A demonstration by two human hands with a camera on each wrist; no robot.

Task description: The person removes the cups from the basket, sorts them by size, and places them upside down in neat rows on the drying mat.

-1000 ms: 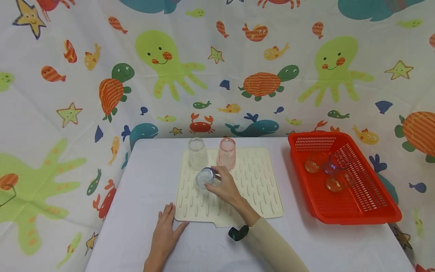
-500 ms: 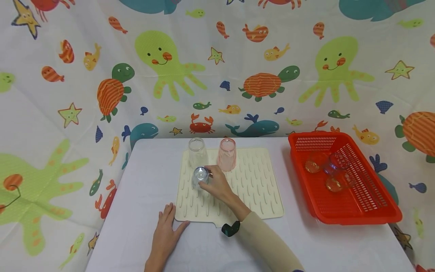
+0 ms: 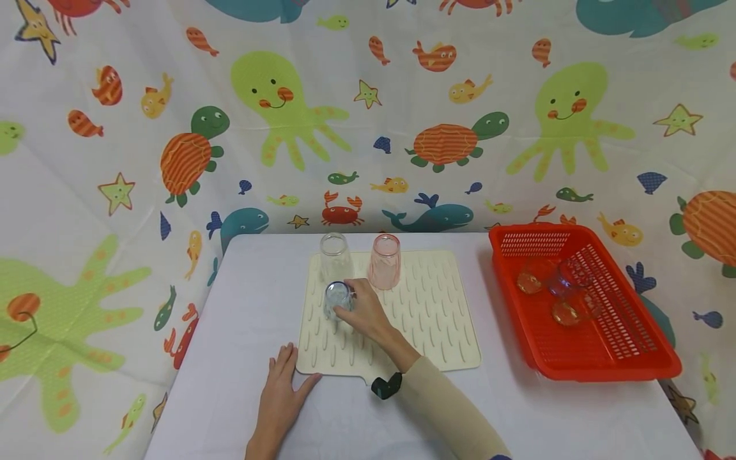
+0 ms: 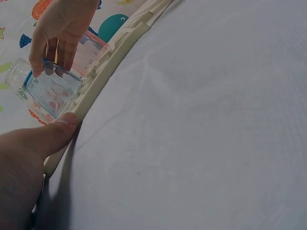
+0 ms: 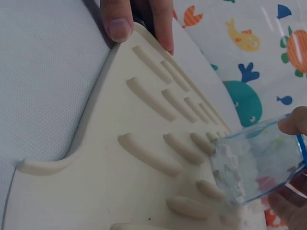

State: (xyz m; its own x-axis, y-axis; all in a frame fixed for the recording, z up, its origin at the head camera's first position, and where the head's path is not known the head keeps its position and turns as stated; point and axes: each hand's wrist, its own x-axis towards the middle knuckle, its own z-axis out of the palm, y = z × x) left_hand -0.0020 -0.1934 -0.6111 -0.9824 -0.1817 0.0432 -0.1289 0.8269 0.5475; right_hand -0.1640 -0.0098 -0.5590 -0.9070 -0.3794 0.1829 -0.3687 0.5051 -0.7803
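Observation:
My right hand [image 3: 368, 313] grips a blue-tinted drinking glass [image 3: 337, 301] near its blue-edged top, thumb on one side and fingers on the other. The glass [image 5: 261, 163] stands on the ridges of a cream drying mat [image 3: 431, 319], its lower end against them. At the mat's near left corner rests my left hand [image 3: 278, 396], fingers straight along the side and thumb [image 4: 62, 127] on the front edge. Behind the held glass are a clear glass [image 3: 335, 265] and, to its right, a pink glass [image 3: 384, 268], both standing on the mat.
To the right of the mat sits a red plastic basket [image 3: 549, 358] holding two yellowish glasses [image 3: 566, 313] and a bluish glass [image 3: 560, 285]. White cloth [image 3: 253, 287] covers the table. A curtain [image 3: 368, 134] printed with sea animals hangs behind it.
My right hand has shifted slightly left with the blue glass, which has gone from tilted to about upright on the mat. My left hand has stayed in place.

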